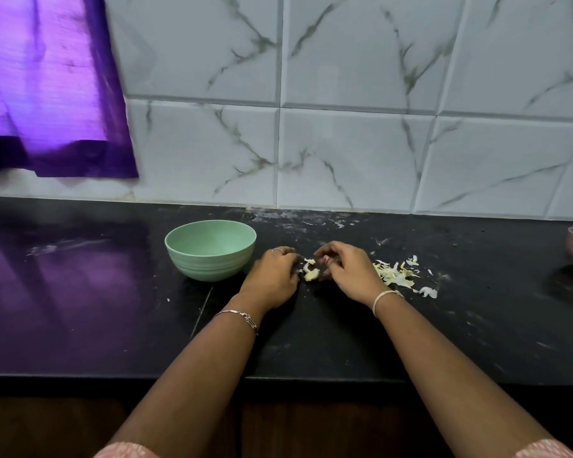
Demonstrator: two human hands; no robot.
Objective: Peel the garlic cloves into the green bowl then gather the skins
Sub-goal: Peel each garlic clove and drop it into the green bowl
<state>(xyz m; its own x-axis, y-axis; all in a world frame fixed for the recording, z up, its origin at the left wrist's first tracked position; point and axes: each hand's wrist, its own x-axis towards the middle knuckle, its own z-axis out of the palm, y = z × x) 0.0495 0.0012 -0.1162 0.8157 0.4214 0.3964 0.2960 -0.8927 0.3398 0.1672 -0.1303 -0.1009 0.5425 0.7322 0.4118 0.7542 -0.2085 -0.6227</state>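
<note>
Green bowl (209, 263) upright, clove (311, 275) just R of it, skins (396, 275) piled farther R

On the counter (113, 325) the bowl (210, 249) stands left of the garlic clove (311, 275), the skin pile (396, 274) to its right.

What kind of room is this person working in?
Most likely a home kitchen: a black counter runs along a wall of marble-patterned tiles, with a green bowl and a scatter of garlic skins on it.
</note>
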